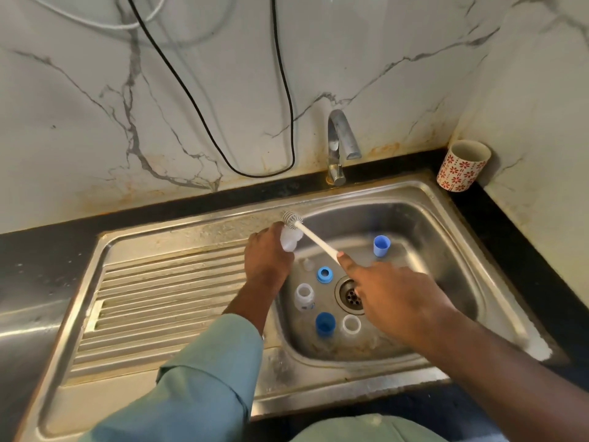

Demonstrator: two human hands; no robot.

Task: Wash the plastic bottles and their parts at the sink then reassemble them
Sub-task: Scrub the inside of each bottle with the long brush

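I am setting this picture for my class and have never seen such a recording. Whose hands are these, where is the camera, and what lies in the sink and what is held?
There is no machine here: a person wears one camera on the head, looking down at their own two hands over a steel sink. The left hand grips a small clear bottle. The right hand holds a white brush by its handle, the bristle head just above the bottle. In the basin lie loose parts: a pale blue cap, a blue ring, a second clear bottle, a dark blue cap and a white ring, around the drain. The tap is not running. A patterned cup stands in the corner.
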